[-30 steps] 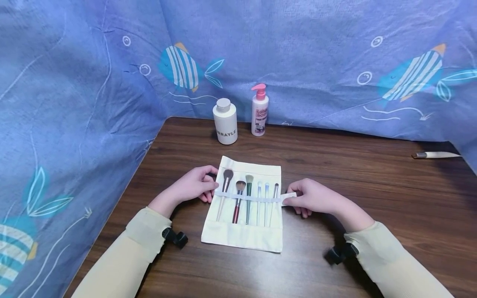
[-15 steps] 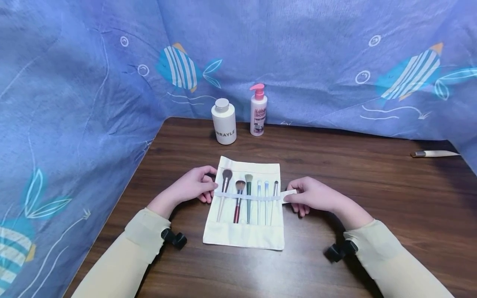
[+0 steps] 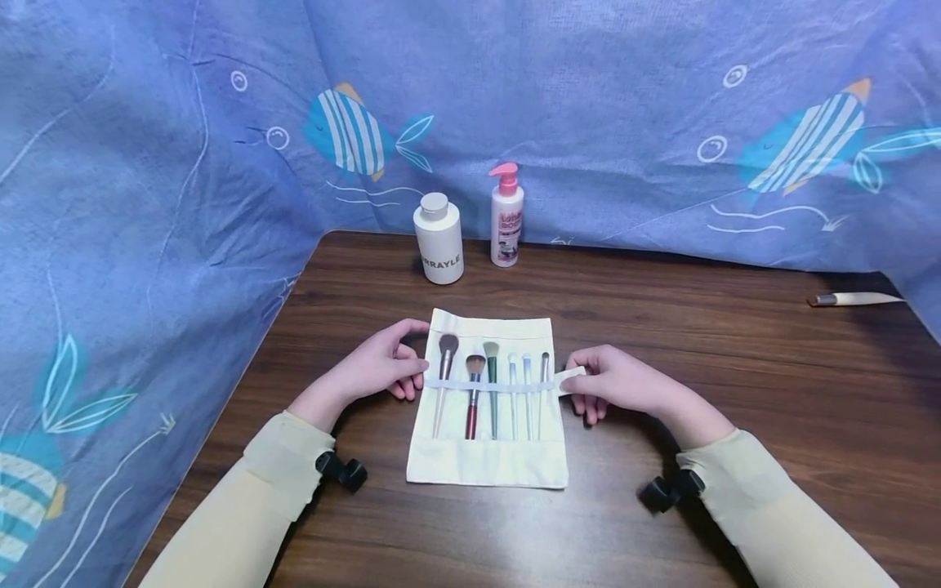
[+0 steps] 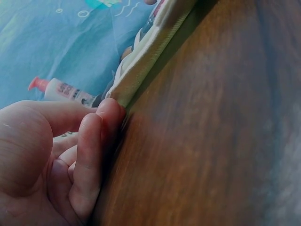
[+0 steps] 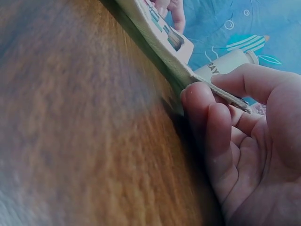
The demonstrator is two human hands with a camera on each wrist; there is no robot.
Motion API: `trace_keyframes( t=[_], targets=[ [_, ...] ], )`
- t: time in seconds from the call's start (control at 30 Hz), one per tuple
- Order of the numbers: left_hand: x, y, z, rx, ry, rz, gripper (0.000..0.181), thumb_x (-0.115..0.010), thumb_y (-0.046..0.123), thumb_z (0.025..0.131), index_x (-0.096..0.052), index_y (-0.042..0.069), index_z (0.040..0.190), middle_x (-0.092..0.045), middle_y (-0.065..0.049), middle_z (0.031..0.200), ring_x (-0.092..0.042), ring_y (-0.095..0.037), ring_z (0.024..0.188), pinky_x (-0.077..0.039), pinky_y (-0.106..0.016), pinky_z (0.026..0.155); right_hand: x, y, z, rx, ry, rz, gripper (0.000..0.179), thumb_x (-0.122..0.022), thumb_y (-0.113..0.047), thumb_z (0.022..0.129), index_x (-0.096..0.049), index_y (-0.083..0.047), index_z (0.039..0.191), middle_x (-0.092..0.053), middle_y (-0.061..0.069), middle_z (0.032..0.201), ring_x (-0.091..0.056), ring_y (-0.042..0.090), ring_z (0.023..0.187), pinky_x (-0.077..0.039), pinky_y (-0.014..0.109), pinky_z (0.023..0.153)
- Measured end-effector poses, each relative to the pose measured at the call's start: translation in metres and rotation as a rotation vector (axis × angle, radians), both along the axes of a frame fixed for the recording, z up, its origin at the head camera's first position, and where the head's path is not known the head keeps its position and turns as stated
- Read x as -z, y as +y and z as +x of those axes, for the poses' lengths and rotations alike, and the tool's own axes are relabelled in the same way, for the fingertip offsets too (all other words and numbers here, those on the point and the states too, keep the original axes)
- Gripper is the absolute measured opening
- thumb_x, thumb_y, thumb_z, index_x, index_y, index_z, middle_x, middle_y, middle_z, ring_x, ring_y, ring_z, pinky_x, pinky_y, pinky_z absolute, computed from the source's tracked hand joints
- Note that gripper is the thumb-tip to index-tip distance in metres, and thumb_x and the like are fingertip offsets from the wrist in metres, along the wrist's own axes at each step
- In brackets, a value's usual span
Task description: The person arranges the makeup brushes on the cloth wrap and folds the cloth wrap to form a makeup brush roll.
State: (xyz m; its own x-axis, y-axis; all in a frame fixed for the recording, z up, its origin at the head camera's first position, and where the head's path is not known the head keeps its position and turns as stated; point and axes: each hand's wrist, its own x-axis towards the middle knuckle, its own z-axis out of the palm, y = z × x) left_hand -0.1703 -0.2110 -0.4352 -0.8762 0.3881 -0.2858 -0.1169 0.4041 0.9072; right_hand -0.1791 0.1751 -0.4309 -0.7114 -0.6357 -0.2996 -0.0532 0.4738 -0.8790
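Note:
A cream cloth makeup brush roll (image 3: 485,464) lies spread out before me. Several makeup brushes (image 3: 447,349) stand in its pocket, heads toward the back, crossed by a pale elastic band (image 3: 481,386). My left hand (image 3: 378,365) pinches the roll's left edge between thumb and fingers; the left wrist view shows the fingertips (image 4: 111,109) at the raised cloth border. On the opposite side, my right hand (image 3: 621,380) pinches a short cream tab (image 3: 569,378) sticking out of the right edge. In the right wrist view, the tab passes between thumb and forefinger, with the roll's side (image 5: 157,44) rising off the wood.
Behind the roll stand a white bottle (image 3: 439,245) and a pink-topped pump bottle (image 3: 507,229). A loose brush with a pale handle (image 3: 858,300) lies at the far right of the brown table (image 3: 706,327). A blue fish-print curtain (image 3: 581,106) hangs behind.
The roll's near edge has swung a little to the right and away from me, so it sits straighter. Both hands keep their grips, the right one shifting slightly.

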Motion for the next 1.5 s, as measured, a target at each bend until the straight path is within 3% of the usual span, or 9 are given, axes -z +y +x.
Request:
trace_keyframes(
  t=[0.23,0.37,0.77,0.97,1.3,1.5],
  targets=[
    [0.0009,-0.0005,0.0005,-0.010,0.007,0.014,0.079,-0.066,0.007,0.099,-0.025,0.034,0.162,-0.069,-0.015,0.078,-0.069,-0.026,0.060,-0.059,-0.034,0.053,0.0009,-0.0006,-0.0005,0.002,-0.017,-0.008,0.019,-0.063,-0.012,0.098,-0.059,0.003,0.089,-0.069,0.013,0.069,-0.069,0.022,0.056,-0.057,0.031,0.049],
    [0.0004,-0.0002,0.0002,-0.003,0.013,0.014,0.085,-0.067,0.006,0.098,-0.022,0.040,0.163,-0.069,-0.016,0.078,-0.069,-0.027,0.061,-0.059,-0.035,0.054,0.0012,0.0003,-0.0013,-0.008,-0.012,-0.006,0.018,-0.063,-0.012,0.098,-0.060,0.003,0.087,-0.069,0.013,0.069,-0.069,0.022,0.056,-0.057,0.032,0.049],
    [-0.0015,0.0020,0.0022,0.017,0.033,-0.015,0.099,-0.071,0.004,0.095,-0.010,0.040,0.165,-0.068,-0.017,0.075,-0.068,-0.031,0.059,-0.060,-0.041,0.053,0.0043,0.0026,-0.0005,-0.047,0.016,-0.006,0.016,-0.064,-0.011,0.096,-0.063,0.000,0.085,-0.070,0.012,0.067,-0.068,0.021,0.055,-0.057,0.031,0.050],
    [-0.0046,0.0040,0.0024,0.026,0.023,-0.044,0.095,-0.072,0.004,0.094,-0.019,0.041,0.164,-0.067,-0.015,0.075,-0.069,-0.031,0.060,-0.060,-0.038,0.054,0.0055,0.0036,-0.0011,-0.042,0.037,-0.001,0.015,-0.063,-0.011,0.095,-0.064,-0.003,0.083,-0.071,0.010,0.067,-0.069,0.023,0.056,-0.057,0.032,0.050],
    [-0.0071,0.0067,0.0028,0.061,0.059,-0.113,0.104,-0.077,0.004,0.091,-0.014,0.040,0.165,-0.065,-0.014,0.070,-0.064,-0.027,0.052,-0.059,-0.043,0.053,0.0037,0.0039,-0.0023,-0.034,0.042,0.010,0.015,-0.063,-0.012,0.095,-0.064,-0.003,0.083,-0.071,0.009,0.068,-0.070,0.023,0.056,-0.058,0.034,0.050],
    [-0.0082,0.0078,0.0021,0.067,0.059,-0.102,0.107,-0.078,0.003,0.088,-0.014,0.040,0.165,-0.065,-0.014,0.070,-0.065,-0.027,0.052,-0.060,-0.044,0.053,0.0041,0.0040,-0.0015,-0.017,0.035,-0.004,0.014,-0.062,-0.011,0.094,-0.062,-0.002,0.084,-0.071,0.011,0.068,-0.069,0.024,0.056,-0.058,0.034,0.050]
  ],
)
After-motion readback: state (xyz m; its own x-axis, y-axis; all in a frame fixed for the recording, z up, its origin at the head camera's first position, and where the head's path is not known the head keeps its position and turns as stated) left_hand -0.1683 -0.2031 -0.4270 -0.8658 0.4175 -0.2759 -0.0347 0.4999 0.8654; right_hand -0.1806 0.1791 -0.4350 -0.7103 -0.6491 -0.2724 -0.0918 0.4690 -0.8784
